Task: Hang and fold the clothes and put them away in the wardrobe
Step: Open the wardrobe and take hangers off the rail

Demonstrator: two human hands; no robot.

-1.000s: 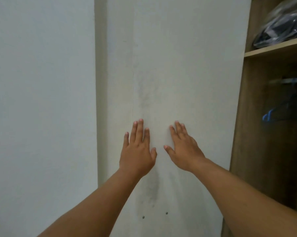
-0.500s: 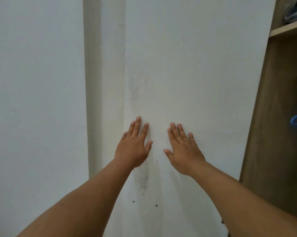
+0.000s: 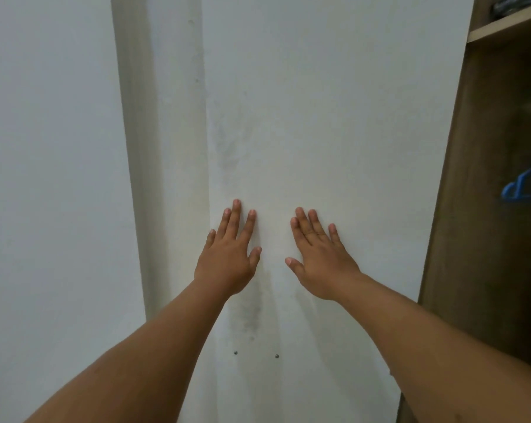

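A white wardrobe door [image 3: 319,117] fills the middle of the head view. My left hand [image 3: 229,254] and my right hand [image 3: 319,254] lie flat on it side by side, fingers straight and spread, holding nothing. At the right the wardrobe [image 3: 472,209] stands open with a dark wooden inside. A blue hanger [image 3: 516,189] shows there, and a wooden shelf [image 3: 508,25] at the top right carries a dark bundle [image 3: 514,3]. No loose clothes are in sight.
A white wall [image 3: 44,178] takes up the left side. A second white panel [image 3: 172,148] stands between the wall and the door. Two small screw heads [image 3: 255,354] sit low on the door.
The view has swung left, so less of the wardrobe's open inside shows. Both hands stay flat on the door, now a little farther apart.
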